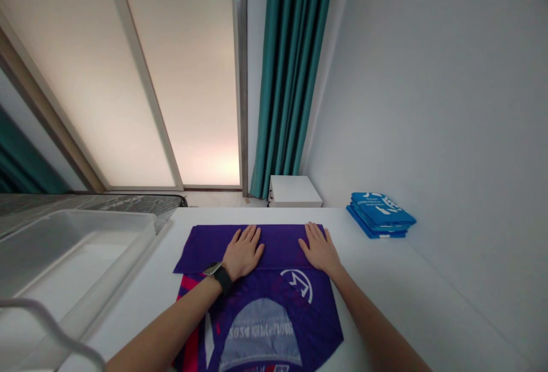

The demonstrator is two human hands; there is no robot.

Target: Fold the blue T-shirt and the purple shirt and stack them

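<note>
A purple T-shirt (317, 315) with pink, red and white prints lies on the white table (377, 309). Its far part is folded over into a plain purple band, and a grey arched panel with lettering shows near me. My left hand (243, 253), with a dark-strapped watch (219, 274) on the wrist, rests flat on this band left of its middle. Close to the band's right end, my right hand (320, 249) also presses flat, fingers stretched out. Neither hand grips the cloth. The shirt's near edge runs out of view at the bottom.
Folded blue cloths (381, 215) are stacked at the right, by the wall. To the left stands a translucent plastic bin (141, 246), with a grey cable-like curve (51, 323) before it. Beyond the table are a white cabinet (295, 190), a green curtain (291, 87) and sliding doors (192, 92).
</note>
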